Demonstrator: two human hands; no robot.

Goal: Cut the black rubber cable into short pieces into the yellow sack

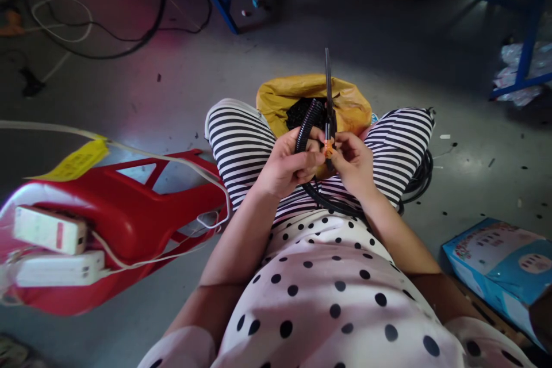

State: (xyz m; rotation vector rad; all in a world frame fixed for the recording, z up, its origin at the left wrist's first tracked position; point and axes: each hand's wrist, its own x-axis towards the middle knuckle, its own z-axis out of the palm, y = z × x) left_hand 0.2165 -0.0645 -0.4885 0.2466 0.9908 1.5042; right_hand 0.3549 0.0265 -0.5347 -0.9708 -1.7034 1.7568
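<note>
Floor (388,52) grey concrete, cables (107,40) strewn, red stool (129,213) beside.

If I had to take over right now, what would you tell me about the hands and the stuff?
Left hand: closed around a black ribbed tube, held up over the lap.
Right hand: fingertips pinching a small orange piece at the tube, next to a thin dark tool that sticks straight up; which hand grips the tool I cannot tell.
Things: the tube runs down under the hands and loops across the striped knees to the right. A yellow bag with more black tube sits on the floor between the knees. A red stool with white power strips lies on the left.
Done and left: the orange piece sits at the tube; whether it is fixed is unclear.
</note>
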